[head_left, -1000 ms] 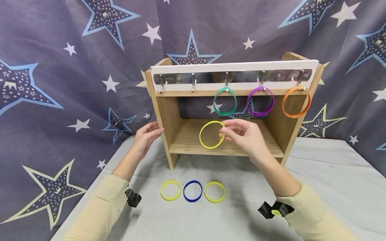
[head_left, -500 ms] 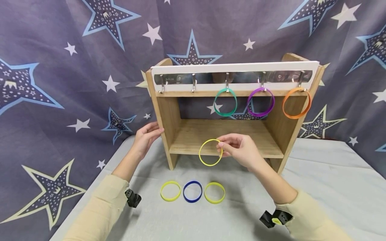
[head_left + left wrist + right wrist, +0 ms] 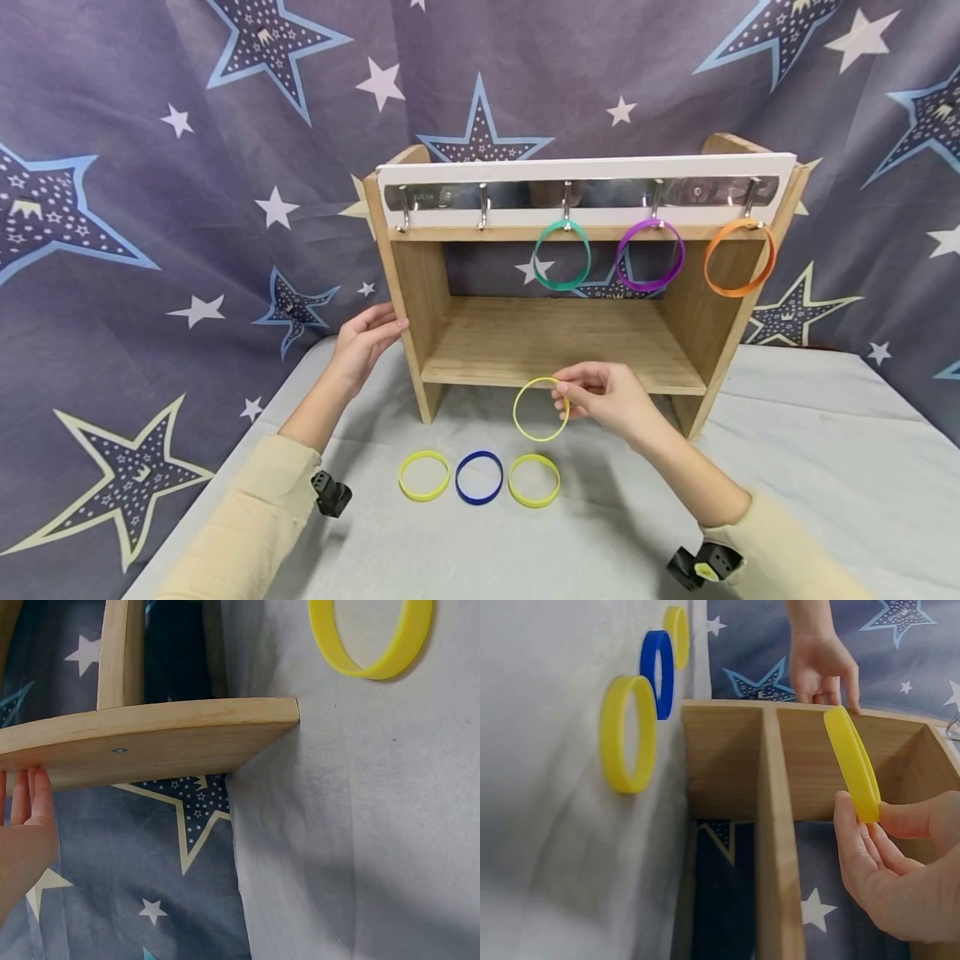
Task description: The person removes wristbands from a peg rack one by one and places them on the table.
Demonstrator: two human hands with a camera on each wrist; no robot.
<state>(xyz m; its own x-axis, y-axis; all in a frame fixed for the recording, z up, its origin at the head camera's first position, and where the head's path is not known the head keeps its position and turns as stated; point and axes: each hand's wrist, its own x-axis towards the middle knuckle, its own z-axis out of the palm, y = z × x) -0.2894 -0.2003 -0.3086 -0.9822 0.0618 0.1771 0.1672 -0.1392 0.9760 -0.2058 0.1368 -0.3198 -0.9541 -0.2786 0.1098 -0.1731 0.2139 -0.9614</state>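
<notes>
My right hand (image 3: 611,400) pinches a yellow silicone wristband (image 3: 515,410) between thumb and fingers, in front of the lower board of a wooden shelf (image 3: 558,333). In the right wrist view the held wristband (image 3: 853,765) appears nearly edge-on. My left hand (image 3: 360,348) touches the shelf's left side panel; its fingers lie fairly straight against the outer face in the left wrist view. On the cloth below lie a yellow wristband (image 3: 424,497), a blue wristband (image 3: 480,502) and another yellow wristband (image 3: 534,504) in a row.
A hook rail (image 3: 517,194) runs along the shelf's top front. A teal wristband (image 3: 562,287), a purple wristband (image 3: 649,287) and an orange wristband (image 3: 738,293) hang from it; its two left hooks are bare. A star-patterned curtain (image 3: 225,167) stands behind the grey cloth (image 3: 420,554).
My right hand has lowered the pinched yellow wristband from before the shelf's opening to the front edge of its lower board. My left hand stays at the side panel.
</notes>
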